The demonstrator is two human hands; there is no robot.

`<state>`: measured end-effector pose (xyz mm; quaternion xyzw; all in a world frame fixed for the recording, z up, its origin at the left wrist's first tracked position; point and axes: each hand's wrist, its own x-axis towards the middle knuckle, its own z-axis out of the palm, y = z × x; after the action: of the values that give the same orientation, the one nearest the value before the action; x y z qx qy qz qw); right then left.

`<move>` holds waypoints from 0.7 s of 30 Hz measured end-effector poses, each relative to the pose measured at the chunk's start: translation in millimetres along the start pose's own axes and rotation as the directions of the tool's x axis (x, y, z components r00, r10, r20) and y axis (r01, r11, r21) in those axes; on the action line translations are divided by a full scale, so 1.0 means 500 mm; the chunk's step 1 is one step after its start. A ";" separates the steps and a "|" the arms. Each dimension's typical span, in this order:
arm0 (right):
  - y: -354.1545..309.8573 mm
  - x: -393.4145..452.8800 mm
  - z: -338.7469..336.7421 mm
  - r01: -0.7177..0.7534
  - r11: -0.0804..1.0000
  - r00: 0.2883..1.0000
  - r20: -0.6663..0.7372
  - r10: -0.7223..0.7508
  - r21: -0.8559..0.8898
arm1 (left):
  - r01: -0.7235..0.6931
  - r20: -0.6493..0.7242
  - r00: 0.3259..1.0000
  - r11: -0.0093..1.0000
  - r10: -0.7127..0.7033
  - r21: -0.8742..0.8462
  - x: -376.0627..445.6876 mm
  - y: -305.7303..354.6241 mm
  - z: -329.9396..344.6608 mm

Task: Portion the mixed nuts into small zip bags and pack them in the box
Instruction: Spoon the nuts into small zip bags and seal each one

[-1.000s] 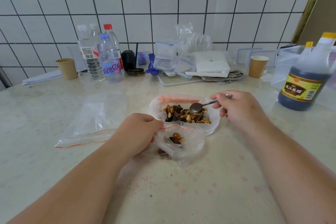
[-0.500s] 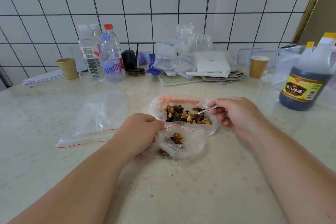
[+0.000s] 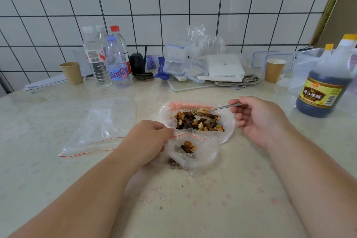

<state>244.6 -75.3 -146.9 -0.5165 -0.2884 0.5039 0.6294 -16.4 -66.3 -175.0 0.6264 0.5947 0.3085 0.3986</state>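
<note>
I see right hand [image 3: 258, 120] gripping thin metal spoon [image 3: 218, 109], now dug into brown mixed nuts [image 3: 199, 121] | left hand [image 3: 148, 141] pinching small clear zip bag [image 3: 193, 150] open | next scoop loading

the mixed nuts [image 3: 199, 121], brown, tan and dark pieces, lie heaped in a wide-open clear bag [image 3: 228, 131] with a pink zip strip on the counter. touching it at 6 o'clock, a small zip bag [image 3: 204, 158] with a red-lined mouth gapes open, a few nuts inside. at 9 o'clock, an empty zip bag [image 3: 100, 127] lies flat.
</note>
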 end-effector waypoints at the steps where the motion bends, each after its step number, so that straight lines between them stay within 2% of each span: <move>1: -0.003 -0.003 0.001 -0.003 1.000 1.000 0.024 0.003 0.013 | 0.001 0.000 1.000 1.000 -0.001 -0.001 0.000 0.000 0.000; 4: -0.010 -0.014 0.005 -0.037 0.999 0.992 0.123 0.034 0.025 | 0.010 0.000 1.000 1.000 -0.010 -0.012 0.001 0.000 0.000; 8: -0.011 -0.032 0.012 -0.015 0.996 0.963 0.266 0.039 -0.092 | 0.021 -0.002 1.000 1.000 -0.021 -0.017 0.001 0.000 0.000; 12: -0.008 -0.049 0.017 0.219 0.945 0.903 0.417 -0.102 -0.243 | 0.027 -0.005 1.000 0.999 -0.027 -0.019 0.001 0.001 0.001; 16: -0.004 -0.063 0.014 0.460 0.815 0.783 0.593 -0.187 -0.351 | 0.021 -0.020 1.000 1.000 -0.021 0.004 0.001 0.002 0.002; 18: -0.002 -0.067 0.013 0.518 0.759 0.737 0.657 -0.162 -0.394 | 0.015 -0.024 1.000 1.000 -0.015 0.016 0.001 0.003 0.002; 21: 0.001 -0.068 0.011 0.536 0.738 0.714 0.687 -0.136 -0.410 | 0.006 -0.031 0.999 1.000 -0.006 0.017 0.002 0.003 0.002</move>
<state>228.3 -105.0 -140.5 -0.4244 -0.7108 0.3988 0.3945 -15.0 -65.5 -174.3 0.6232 0.6054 0.3119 0.3846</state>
